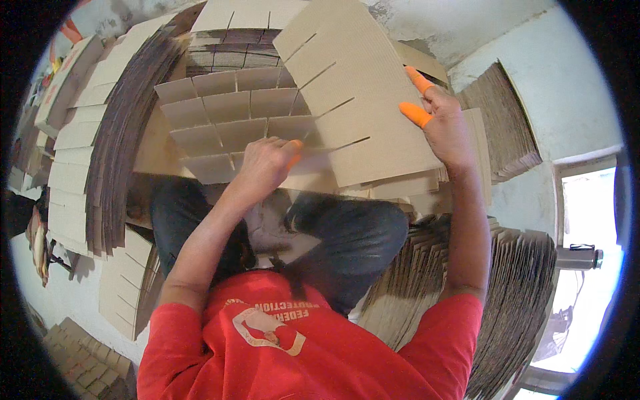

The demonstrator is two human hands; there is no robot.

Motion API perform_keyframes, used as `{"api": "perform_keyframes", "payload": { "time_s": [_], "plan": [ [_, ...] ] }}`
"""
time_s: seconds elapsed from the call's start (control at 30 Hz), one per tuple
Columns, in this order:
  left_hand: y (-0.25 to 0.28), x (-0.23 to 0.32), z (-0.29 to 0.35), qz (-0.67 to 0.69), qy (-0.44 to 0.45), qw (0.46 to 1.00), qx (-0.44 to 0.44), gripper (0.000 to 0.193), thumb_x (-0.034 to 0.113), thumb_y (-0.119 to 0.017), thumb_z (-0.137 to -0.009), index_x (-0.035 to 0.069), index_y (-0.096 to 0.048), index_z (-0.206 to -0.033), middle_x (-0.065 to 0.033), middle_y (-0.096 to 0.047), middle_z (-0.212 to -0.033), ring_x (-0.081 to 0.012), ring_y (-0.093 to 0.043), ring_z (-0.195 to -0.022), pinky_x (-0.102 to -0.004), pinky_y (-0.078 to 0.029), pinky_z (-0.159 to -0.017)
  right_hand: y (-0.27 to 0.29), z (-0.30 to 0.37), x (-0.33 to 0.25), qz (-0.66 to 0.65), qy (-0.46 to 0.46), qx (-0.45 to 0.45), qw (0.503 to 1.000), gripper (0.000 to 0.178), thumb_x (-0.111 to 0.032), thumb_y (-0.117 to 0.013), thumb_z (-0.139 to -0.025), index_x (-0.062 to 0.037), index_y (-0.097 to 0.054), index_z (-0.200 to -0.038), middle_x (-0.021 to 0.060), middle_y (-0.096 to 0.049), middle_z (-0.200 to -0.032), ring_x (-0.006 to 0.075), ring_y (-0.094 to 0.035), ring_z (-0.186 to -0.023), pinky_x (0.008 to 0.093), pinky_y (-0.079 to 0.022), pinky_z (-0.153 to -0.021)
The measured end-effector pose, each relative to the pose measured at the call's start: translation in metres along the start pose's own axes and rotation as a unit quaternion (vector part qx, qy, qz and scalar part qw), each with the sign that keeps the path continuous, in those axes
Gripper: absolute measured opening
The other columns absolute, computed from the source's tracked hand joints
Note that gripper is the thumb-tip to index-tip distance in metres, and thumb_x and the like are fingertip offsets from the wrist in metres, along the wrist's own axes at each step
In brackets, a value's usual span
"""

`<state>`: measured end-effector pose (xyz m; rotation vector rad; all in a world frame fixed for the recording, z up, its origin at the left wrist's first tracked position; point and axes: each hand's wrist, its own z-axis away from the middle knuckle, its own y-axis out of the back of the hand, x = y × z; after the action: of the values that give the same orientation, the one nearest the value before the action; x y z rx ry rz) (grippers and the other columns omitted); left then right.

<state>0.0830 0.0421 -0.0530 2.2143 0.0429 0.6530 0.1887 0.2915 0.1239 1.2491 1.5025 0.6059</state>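
Note:
A large slotted cardboard sheet (360,87) slants across the upper middle, with several slits along its left edge. My right hand (445,127) grips its right edge, with orange covers on the thumb and a finger. Left of the sheet stands a cardboard divider grid (230,105) made of upright parallel strips. The sheet's slit edge overlaps the grid's right end. My left hand (267,163) is closed at the grid's near strips, an orange cover showing on one digit. Its fingertips are partly hidden.
Tall stacks of slotted cardboard (120,127) curve along the left, and more cardboard (230,50) lies behind the grid. Cardboard piles stand at the right wall (500,120) and beside my right leg (513,293). A smaller slotted stack (127,283) rests at lower left.

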Motion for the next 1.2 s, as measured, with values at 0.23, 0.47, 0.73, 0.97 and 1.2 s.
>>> {"api": "perform_keyframes", "payload": {
  "time_s": [0.23, 0.47, 0.73, 0.97, 1.2],
  "plan": [
    [-0.008, -0.002, -0.001, 0.008, 0.02, 0.999, 0.026, 0.01, 0.008, -0.064, -0.076, 0.006, -0.064, -0.085, -0.0142, -0.063, -0.072, -0.033, -0.063, -0.072, -0.0438, -0.048, -0.06, -0.025, -0.007, -0.008, 0.003, 0.05, -0.062, 0.997, 0.062, -0.01, -0.074, -0.081, -0.0117, -0.05, -0.139, 0.0063, -0.047, -0.075, 0.0113, -0.043, -0.069, 0.0258, -0.041, -0.064],
    [-0.014, -0.004, -0.005, 0.029, 0.021, 0.998, 0.044, 0.005, 0.006, -0.06, -0.073, 0.006, -0.059, -0.077, -0.0153, -0.06, -0.069, -0.0354, -0.062, -0.07, -0.0462, -0.048, -0.059, -0.072, -0.013, -0.002, 0.0, 0.056, -0.192, 0.98, 0.08, -0.006, -0.072, -0.081, -0.0105, -0.03, -0.149, 0.023, -0.058, -0.124, 0.0351, -0.059, -0.108, 0.0374, -0.046, -0.093],
    [-0.014, -0.01, -0.004, -0.002, 0.043, 0.999, 0.004, 0.015, 0.009, -0.067, -0.077, 0.011, -0.069, -0.092, -0.0136, -0.065, -0.073, -0.0336, -0.065, -0.07, -0.0441, -0.051, -0.06, -0.069, -0.019, 0.0, -0.006, 0.071, -0.253, 0.965, 0.095, 0.001, -0.074, -0.074, -0.0099, -0.021, -0.152, 0.0244, -0.053, -0.131, 0.0404, -0.051, -0.119, 0.039, -0.044, -0.097],
    [-0.011, -0.004, -0.008, -0.023, 0.013, 1.0, 0.008, 0.016, 0.014, -0.067, -0.079, 0.011, -0.068, -0.095, -0.0131, -0.066, -0.075, -0.0331, -0.065, -0.07, -0.0429, -0.052, -0.06, -0.112, 0.001, -0.02, 0.188, 0.019, -0.398, 0.898, 0.08, -0.026, -0.07, -0.082, -0.0042, -0.03, -0.146, 0.0232, -0.065, -0.097, 0.0411, -0.062, -0.094, 0.0462, -0.05, -0.081],
    [0.011, 0.013, -0.009, -0.01, -0.004, 0.996, 0.083, 0.041, 0.018, -0.077, -0.073, 0.008, -0.065, -0.111, -0.0115, -0.068, -0.095, -0.029, -0.064, -0.087, -0.0398, -0.053, -0.071, -0.074, 0.027, 0.113, 0.294, -0.079, 0.08, 0.949, 0.037, -0.033, -0.065, -0.088, -0.0013, -0.062, -0.108, 0.0223, -0.064, -0.093, 0.0401, -0.063, -0.089, 0.0476, -0.051, -0.076]
  ]
}}
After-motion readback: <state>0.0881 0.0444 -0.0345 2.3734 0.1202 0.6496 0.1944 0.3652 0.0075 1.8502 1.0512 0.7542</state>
